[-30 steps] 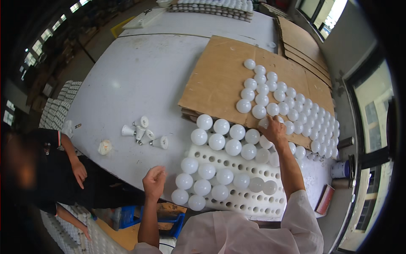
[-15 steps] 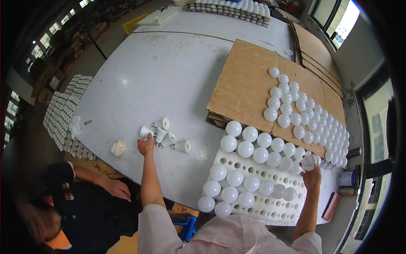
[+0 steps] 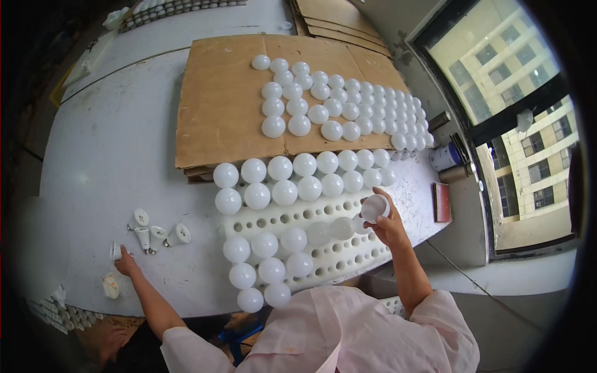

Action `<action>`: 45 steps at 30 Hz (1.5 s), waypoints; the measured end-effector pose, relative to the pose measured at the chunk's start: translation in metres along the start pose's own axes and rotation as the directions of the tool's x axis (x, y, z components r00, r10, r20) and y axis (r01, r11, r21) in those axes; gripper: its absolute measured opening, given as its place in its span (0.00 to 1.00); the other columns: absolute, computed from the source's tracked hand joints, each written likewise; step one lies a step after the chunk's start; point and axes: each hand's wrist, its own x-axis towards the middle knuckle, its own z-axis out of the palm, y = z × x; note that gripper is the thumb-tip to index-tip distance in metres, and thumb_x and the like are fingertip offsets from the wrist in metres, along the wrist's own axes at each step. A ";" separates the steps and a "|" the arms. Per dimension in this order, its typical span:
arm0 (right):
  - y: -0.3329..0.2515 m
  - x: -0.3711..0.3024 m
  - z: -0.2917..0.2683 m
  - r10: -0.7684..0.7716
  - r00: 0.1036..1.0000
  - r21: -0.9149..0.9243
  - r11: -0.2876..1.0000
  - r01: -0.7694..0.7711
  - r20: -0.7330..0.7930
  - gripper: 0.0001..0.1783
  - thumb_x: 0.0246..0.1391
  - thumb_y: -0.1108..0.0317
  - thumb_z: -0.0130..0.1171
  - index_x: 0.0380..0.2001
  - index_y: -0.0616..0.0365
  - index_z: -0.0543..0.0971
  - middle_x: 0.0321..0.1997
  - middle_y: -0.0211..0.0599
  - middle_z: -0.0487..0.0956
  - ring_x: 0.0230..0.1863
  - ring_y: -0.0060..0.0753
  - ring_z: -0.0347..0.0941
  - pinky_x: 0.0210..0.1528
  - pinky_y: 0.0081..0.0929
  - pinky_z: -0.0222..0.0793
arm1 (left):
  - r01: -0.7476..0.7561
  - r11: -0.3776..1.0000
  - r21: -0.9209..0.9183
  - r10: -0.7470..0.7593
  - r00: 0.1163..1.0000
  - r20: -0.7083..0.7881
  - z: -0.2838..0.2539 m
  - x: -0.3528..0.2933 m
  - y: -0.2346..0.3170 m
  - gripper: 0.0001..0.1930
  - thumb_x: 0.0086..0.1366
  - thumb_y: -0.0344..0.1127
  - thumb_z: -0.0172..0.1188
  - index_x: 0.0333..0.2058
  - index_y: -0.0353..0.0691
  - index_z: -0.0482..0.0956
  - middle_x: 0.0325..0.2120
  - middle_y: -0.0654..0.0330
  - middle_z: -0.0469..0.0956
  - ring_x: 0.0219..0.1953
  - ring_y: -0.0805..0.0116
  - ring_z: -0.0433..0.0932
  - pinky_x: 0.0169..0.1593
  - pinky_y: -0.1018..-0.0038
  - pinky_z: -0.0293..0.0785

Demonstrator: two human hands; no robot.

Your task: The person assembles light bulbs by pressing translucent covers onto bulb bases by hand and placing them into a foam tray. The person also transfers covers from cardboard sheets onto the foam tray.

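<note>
My left hand (image 3: 126, 263) is closed on a white LED bulb base (image 3: 115, 251) at the left of the table. Beside it stand several more bulb bases (image 3: 142, 235) in a loose cluster, with silvery screw caps on some. My right hand (image 3: 390, 227) grips a hollow white bulb cover (image 3: 375, 209), its open side turned up toward me. That cover is held above the right part of a white foam tray (image 3: 273, 215) with rows of round holes. Dome-shaped covers (image 3: 280, 193) sit in rows on the tray.
Many more white covers (image 3: 299, 125) stand on a brown cardboard sheet (image 3: 217, 99) behind the tray. A crumpled whitish ball (image 3: 111, 286) lies near my left hand. At the right are a blue-and-white can (image 3: 443, 158), a red box (image 3: 441, 202) and the window wall.
The view has swung to the right. My right hand has brought the cover nearer, over the tray. My left hand has drawn its bulb base away from the cluster.
</note>
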 end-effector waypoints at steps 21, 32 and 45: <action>0.023 -0.016 0.037 -0.039 0.716 -0.310 0.884 0.351 0.697 0.45 0.29 0.68 0.75 0.55 0.53 0.66 0.54 0.37 0.71 0.59 0.36 0.64 0.63 0.36 0.56 | -0.240 0.791 -0.562 0.533 -0.178 0.827 -0.129 -0.482 0.135 0.28 0.44 0.36 0.72 0.45 0.32 0.76 0.40 0.55 0.80 0.43 0.68 0.77 0.49 0.71 0.71; 0.017 -0.024 0.027 -0.045 0.568 -0.380 0.700 0.605 0.822 0.45 0.31 0.66 0.74 0.57 0.53 0.65 0.51 0.42 0.71 0.53 0.50 0.68 0.54 0.40 0.66 | -0.367 0.779 -0.509 0.465 -0.206 0.861 -0.131 -0.507 0.140 0.28 0.43 0.37 0.73 0.44 0.32 0.76 0.36 0.56 0.80 0.39 0.70 0.77 0.46 0.72 0.72; 0.022 -0.045 0.057 0.099 0.534 -0.483 0.587 0.650 0.839 0.44 0.35 0.64 0.73 0.57 0.60 0.63 0.48 0.50 0.70 0.47 0.53 0.72 0.49 0.41 0.71 | -0.499 0.765 -0.407 0.376 -0.167 0.911 -0.148 -0.502 0.141 0.26 0.43 0.41 0.75 0.38 0.30 0.79 0.32 0.56 0.81 0.36 0.69 0.79 0.42 0.72 0.73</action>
